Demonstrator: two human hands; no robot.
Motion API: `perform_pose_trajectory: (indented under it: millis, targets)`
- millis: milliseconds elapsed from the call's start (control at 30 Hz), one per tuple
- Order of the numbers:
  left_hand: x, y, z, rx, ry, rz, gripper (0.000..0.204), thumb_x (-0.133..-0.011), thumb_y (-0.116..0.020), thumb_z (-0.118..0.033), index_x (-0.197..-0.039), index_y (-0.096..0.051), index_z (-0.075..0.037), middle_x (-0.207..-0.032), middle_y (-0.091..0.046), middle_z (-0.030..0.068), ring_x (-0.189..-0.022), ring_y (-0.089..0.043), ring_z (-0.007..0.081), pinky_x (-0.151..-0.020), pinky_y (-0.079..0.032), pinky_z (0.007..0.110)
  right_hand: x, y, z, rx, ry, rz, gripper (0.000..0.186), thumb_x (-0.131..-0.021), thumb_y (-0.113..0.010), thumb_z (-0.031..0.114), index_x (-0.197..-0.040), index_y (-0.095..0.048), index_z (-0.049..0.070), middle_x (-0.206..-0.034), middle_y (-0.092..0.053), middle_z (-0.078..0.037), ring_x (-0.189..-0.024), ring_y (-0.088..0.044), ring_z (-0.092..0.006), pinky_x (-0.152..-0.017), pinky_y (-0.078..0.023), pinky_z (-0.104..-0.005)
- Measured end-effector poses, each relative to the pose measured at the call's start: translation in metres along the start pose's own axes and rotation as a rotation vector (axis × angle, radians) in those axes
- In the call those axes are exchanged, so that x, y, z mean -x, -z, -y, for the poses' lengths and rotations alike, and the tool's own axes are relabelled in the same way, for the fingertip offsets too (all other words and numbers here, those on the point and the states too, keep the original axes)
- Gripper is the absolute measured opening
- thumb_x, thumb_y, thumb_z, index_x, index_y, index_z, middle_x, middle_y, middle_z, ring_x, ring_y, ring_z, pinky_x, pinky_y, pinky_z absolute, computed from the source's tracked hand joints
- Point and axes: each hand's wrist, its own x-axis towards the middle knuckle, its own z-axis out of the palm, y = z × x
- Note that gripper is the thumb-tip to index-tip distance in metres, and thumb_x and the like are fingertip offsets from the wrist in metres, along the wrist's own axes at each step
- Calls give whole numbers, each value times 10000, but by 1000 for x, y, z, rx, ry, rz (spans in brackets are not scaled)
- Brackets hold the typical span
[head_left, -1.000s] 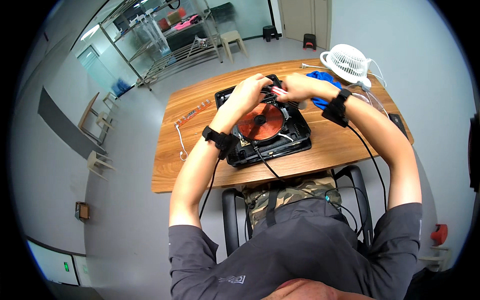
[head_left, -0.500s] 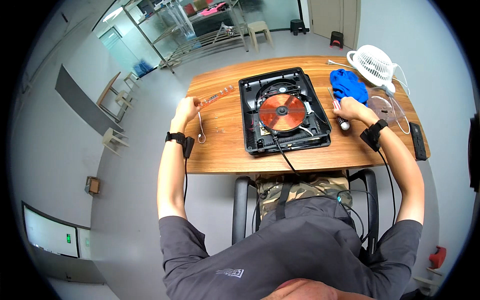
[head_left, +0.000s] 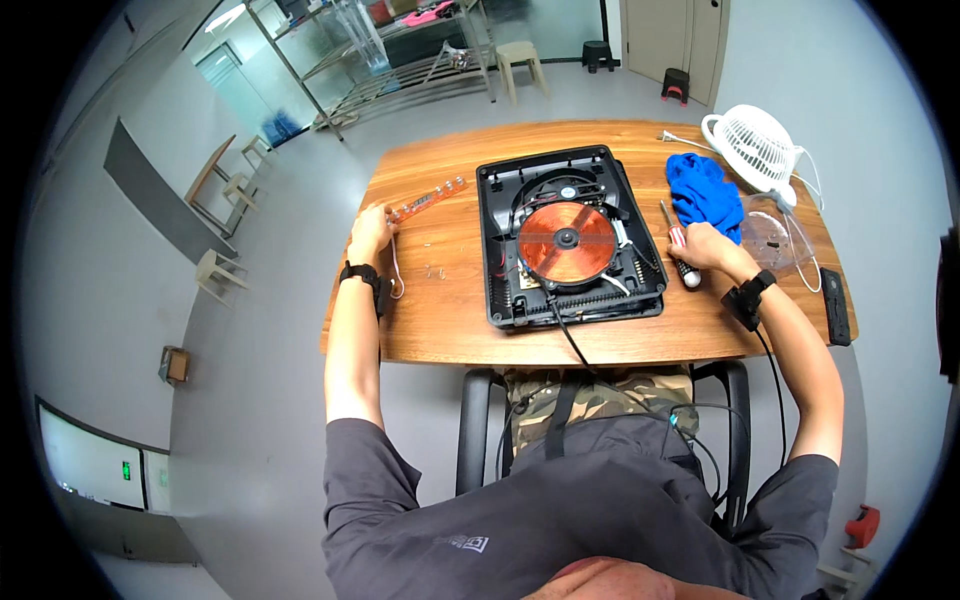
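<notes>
At the table's left side my left hand (head_left: 371, 229) is closed on the near end of a slim orange circuit board (head_left: 428, 201), which has several small round parts along it. A thin white cable (head_left: 397, 270) trails from that end. On the right, my right hand (head_left: 706, 247) is wrapped round a screwdriver (head_left: 687, 271) with a red, white and black handle; its metal shaft points away from me. Between my hands an opened black induction cooker base (head_left: 492, 292) lies flat, its round copper coil (head_left: 546, 246) exposed.
A blue cloth (head_left: 706, 192), a white fan (head_left: 756, 146), a clear plastic piece (head_left: 768, 240) and a black bar (head_left: 834, 306) lie along the right of the wooden table (head_left: 440, 335). Several tiny screws (head_left: 436, 272) sit left of the cooker. A black cord (head_left: 569, 338) crosses the front edge.
The whole scene has shifted slightly down in the picture. My hands keep their hold on the circuit board and screwdriver, nearly in the same places over the table.
</notes>
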Motion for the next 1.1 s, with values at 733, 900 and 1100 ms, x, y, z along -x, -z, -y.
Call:
perform_pose_trajectory:
  millis: [733, 900, 1100]
  targets:
    - [-36, -17, -4, 12, -116, 63, 236, -858, -723, -184, -1062, -722, -66, -1060, -664, 173, -1046, -617, 367, -912, -504, 438, 10, 5, -5, -83, -106, -39, 630, -887, -643, 519, -858, -711, -107, -839, -676, -329, -828, -692, -451, -745, -569, -485]
    - [-25, -5, -14, -20, -103, 3, 205, -873, -721, -182, -1009, -687, -33, -1083, -656, 162, -1039, -620, 370, -904, -507, 461, 12, 14, 1, -12, -129, -51, 615, -898, -639, 520, -858, -721, -89, -848, -687, -314, -833, -701, -435, -740, -572, -484]
    - [-25, 14, -6, 55, -139, -134, 152, -856, -722, -119, -979, -685, -37, -1028, -641, 172, -992, -617, 373, -872, -512, 453, 13, 40, 6, 45, -156, -64, 571, -893, -657, 501, -880, -731, -65, -853, -699, -289, -823, -705, -418, -741, -577, -478]
